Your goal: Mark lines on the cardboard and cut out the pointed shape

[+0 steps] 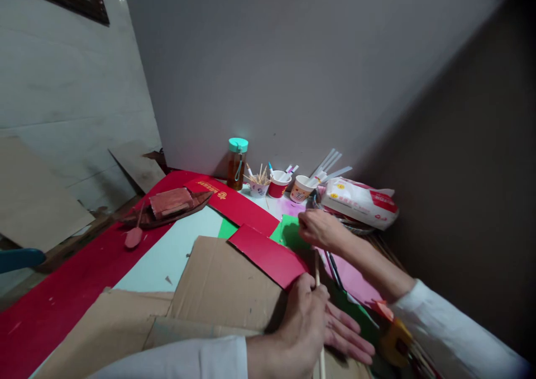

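Observation:
My left hand [305,324] is low in the middle, over the cardboard. A thin pale wooden stick [317,268] runs through its grip near the thumb, showing above and below the hand, while the other fingers stretch to the right. My right hand [319,228] is closed just beyond the stick's far end, over green paper [288,229]; anything inside its fingers is hidden. Beside the left hand lies a red card strip [268,256] on a brown cardboard sheet [221,281]. A dark pen [335,270] rests under my right forearm on pink paper.
A brown model boat [167,207] with a small oar [134,236] stands at left. Along the wall are a teal-lidded bottle [237,164], cups of sticks and pens [279,185], a cup of glue sticks [302,189] and a tissue pack [360,200]. A yellow tool [394,342] lies lower right.

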Demonstrator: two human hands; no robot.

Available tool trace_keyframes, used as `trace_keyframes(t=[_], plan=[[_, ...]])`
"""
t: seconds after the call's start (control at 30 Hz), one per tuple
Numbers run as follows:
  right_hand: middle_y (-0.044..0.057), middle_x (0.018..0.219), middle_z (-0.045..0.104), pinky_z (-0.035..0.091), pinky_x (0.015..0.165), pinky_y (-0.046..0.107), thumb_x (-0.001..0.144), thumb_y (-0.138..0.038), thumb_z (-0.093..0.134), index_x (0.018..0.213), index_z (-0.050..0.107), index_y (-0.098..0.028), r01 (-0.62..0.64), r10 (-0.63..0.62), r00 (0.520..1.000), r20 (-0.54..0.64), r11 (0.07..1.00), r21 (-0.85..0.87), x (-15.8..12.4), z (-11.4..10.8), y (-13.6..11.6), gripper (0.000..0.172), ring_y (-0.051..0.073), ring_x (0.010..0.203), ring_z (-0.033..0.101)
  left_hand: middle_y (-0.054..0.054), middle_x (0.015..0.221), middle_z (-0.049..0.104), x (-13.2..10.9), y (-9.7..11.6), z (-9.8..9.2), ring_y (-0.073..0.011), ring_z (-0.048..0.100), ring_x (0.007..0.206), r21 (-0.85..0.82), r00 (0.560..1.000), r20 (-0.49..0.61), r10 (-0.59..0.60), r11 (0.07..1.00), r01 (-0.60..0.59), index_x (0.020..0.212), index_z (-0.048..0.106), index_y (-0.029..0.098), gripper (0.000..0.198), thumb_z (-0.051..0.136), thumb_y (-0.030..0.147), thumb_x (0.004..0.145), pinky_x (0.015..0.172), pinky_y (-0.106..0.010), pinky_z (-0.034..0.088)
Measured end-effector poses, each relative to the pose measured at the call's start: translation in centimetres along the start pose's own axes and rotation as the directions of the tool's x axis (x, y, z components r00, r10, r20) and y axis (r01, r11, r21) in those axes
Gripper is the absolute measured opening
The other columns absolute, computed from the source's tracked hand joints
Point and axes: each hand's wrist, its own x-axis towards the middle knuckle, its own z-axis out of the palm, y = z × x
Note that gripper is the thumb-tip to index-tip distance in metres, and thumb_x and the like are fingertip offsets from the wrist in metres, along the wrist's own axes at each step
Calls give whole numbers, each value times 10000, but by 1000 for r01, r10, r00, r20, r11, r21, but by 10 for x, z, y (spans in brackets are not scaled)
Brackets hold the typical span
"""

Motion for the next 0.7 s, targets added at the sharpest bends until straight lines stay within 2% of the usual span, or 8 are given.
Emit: trace_keyframes(t=[0.13,0.2,0.3,0.4,0.47,0.53,0.63,0.7], plan=[[62,1102,713,602,838,392,1015,-377,639,1134,683,-164,-172,172,985,-26,985,22,-28,-17,31,247,191,942,704,13,734,667,-4,-2,1,-151,669,570,-36,998,25,56,998,-55,1279,583,148,488,415,558,1076,605,-326,594],[63,1097,711,599,837,389,1019,-372,631,1121,682,-166,-250,253,966,-56,967,55,-49,-22,44,235,186,933,699,2,795,681,-5,0,1,-144,665,602,-54,995,16,94,994,-93,1219,614,154,432,488,534,1059,614,-317,589],[45,1020,710,594,812,375,1023,-376,624,1054,684,-156,-285,301,951,-70,943,174,-86,-29,51,230,175,886,694,-31,942,700,-4,10,1,-152,677,714,-88,989,-5,147,985,-147,1168,637,156,330,595,452,1027,663,-319,589],[0,835,693,583,724,322,1052,-420,566,930,678,-149,-196,221,975,-16,892,408,-120,-34,42,317,141,737,681,-65,1096,695,-4,31,2,-193,698,880,-144,977,-40,211,966,-215,1193,639,160,295,656,382,999,783,-383,612],[-8,782,684,566,654,291,1067,-452,524,904,665,-147,-122,144,989,6,810,574,-136,-33,28,373,125,671,668,-80,1179,680,-5,49,4,-214,695,965,-171,958,-83,275,943,-286,1221,634,165,302,667,360,992,825,-405,613],[-1,786,690,554,641,284,1054,-493,535,920,673,-147,-37,54,999,-2,717,696,-146,-28,11,396,130,686,673,-89,1212,674,-6,66,6,-228,694,1006,-173,944,-96,315,929,-328,1233,633,166,306,670,350,991,846,-421,613],[-16,771,682,542,657,284,985,-461,666,904,689,-150,74,-77,996,-34,602,795,-151,-21,-14,322,126,681,647,-87,1212,674,-9,84,12,-226,694,1004,-146,919,-95,383,908,-394,1226,636,165,295,672,338,990,844,-418,614],[-33,738,642,526,632,269,1003,-387,651,870,661,-152,108,-102,993,-62,550,828,-153,-18,-23,270,114,646,616,-82,1195,679,-12,91,15,-220,695,993,-114,907,-69,416,900,-421,1204,643,160,271,677,319,988,835,-408,616]])
